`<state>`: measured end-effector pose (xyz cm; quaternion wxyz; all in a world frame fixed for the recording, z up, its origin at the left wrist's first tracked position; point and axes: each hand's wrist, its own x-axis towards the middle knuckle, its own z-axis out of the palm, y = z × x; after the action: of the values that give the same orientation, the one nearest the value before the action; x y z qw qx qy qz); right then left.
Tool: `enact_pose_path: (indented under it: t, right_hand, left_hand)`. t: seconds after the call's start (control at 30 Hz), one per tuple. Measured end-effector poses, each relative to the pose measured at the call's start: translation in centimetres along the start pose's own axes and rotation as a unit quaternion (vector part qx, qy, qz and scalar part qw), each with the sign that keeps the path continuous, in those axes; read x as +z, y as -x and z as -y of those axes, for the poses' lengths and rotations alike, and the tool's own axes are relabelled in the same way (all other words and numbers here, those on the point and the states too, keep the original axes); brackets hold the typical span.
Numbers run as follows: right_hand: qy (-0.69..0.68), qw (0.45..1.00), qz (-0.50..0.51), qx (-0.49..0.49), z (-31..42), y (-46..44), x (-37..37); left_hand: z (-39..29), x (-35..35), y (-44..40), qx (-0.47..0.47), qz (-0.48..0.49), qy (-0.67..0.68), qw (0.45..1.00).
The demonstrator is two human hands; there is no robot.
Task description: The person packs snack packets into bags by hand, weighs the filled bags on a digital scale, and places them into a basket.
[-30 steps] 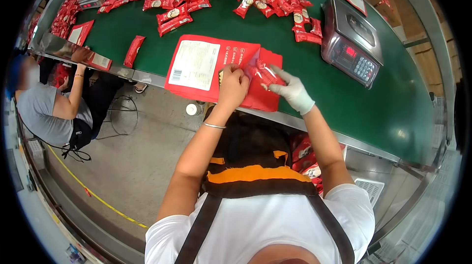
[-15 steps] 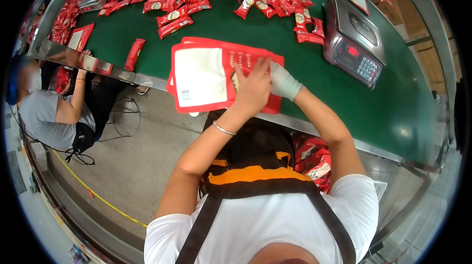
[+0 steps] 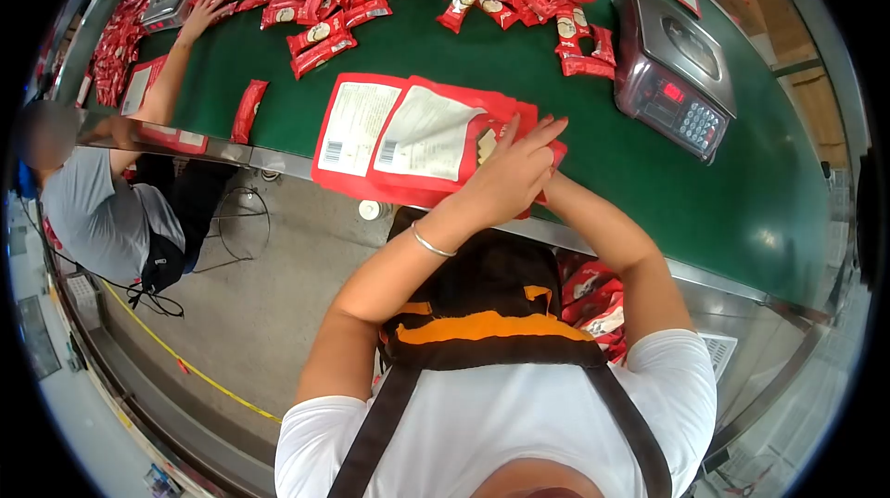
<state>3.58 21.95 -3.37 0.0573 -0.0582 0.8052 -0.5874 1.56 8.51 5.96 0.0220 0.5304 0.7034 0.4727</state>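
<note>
Under left hand [image 3: 514,172], red pouch [image 3: 428,134]

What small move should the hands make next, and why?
Probably draw the right hand out into view while the left hand steadies the upper red pouch. The left hand lies over that pouch's right end, and the right forearm runs out of sight behind it, so I can't tell whether the hidden hand is inside the pouch or behind it.
</note>
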Motion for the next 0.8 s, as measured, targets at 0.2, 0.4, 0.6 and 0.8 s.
enact_pose_path:
  t: [0.2, 0.4, 0.6, 0.8]
  right_hand:
    - [0.018, 0.999, 0.037, -0.002, -0.3, -1.0, -0.5]
    - [0.007, 0.998, 0.061, 0.004, 0.5, 0.0, 0.1]
    - [-0.005, 0.996, 0.087, 0.004, 0.0, -0.8, 1.1]
    - [-0.003, 0.996, 0.093, 0.011, -0.5, -1.4, 1.4]
  left_hand:
    - [11.1, -5.4, -1.8, -0.115, 0.094, -0.196, 0.969]
    - [15.9, -6.7, -1.9, -0.047, 0.102, -0.160, 0.981]
    - [14.4, -9.3, 1.8, -0.195, -0.010, -0.298, 0.934]
    - [7.2, -8.2, 4.6, -0.233, -0.027, -0.312, 0.921]
